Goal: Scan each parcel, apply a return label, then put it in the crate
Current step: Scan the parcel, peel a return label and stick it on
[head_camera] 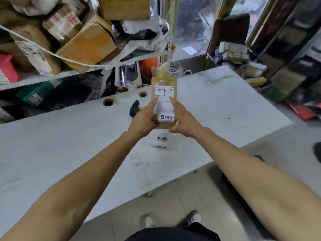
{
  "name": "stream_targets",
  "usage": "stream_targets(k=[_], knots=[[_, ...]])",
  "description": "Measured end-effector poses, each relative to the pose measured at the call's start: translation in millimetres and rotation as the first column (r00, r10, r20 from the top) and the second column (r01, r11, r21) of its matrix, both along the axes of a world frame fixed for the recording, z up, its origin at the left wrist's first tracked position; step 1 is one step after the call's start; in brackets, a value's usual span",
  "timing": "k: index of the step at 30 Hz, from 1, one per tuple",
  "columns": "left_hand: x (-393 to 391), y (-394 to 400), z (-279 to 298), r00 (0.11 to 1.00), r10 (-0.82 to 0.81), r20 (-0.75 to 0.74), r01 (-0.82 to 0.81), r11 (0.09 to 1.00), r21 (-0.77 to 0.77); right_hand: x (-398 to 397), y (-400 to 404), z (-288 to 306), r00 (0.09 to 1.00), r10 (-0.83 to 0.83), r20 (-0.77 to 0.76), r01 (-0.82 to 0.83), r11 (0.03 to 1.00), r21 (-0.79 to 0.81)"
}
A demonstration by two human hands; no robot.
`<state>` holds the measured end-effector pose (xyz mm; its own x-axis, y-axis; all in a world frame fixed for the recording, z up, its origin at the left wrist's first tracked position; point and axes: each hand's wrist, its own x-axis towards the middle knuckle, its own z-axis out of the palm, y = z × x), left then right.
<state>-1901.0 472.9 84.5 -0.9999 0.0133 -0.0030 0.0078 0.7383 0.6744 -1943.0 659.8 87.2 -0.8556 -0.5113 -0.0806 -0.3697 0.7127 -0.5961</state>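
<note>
Parcel (164,94) is a small tan box held up above the white table (225,101), roughly over its middle, long axis pointing away from the person. Left hand (145,119) grips the parcel's near-left side with its thumb lying up along the shipping label (164,97); right hand (184,121) grips the near-right side, its thumb also up on the label. Neither hand is spread flat, both are wrapped round the box. Return label (166,117) already sits on the parcel's near end, below the shipping label, between the two thumbs. Risks: its lower edge looks to run off the box end, so if it isn't pressed down it may lift or snag on the way to the crate. Can't tell whether it covers any barcode, and the print is too blurred to check. Spare return labels (161,142) lie on the table just nearer the person than the parcel; setting the box down there could pick one up on its underside. Dark handheld thing (134,108), maybe the scanner, lies on the table just left of the parcel, close enough for the left hand to knock. No crate identifiable here, so the drop path is unknown.
</note>
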Motion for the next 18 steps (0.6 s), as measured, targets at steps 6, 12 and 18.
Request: stream_targets(k=[6, 12, 18], knots=[[-27, 138, 13, 0.966, -0.256, -0.042, 0.253, 0.965, -0.072, 29, 149, 8, 0.962, -0.258, -0.094, 0.263, 0.964, 0.038], [-30, 324, 33, 0.855, -0.517, -0.048, 0.51, 0.853, -0.112, 74, 317, 19, 0.835, -0.53, -0.145, 0.543, 0.837, 0.066], [-3, 483, 25, 0.706, -0.704, -0.072, 0.694, 0.709, -0.124, 133, 456, 19, 0.679, -0.696, -0.235, 0.733, 0.66, 0.163]])
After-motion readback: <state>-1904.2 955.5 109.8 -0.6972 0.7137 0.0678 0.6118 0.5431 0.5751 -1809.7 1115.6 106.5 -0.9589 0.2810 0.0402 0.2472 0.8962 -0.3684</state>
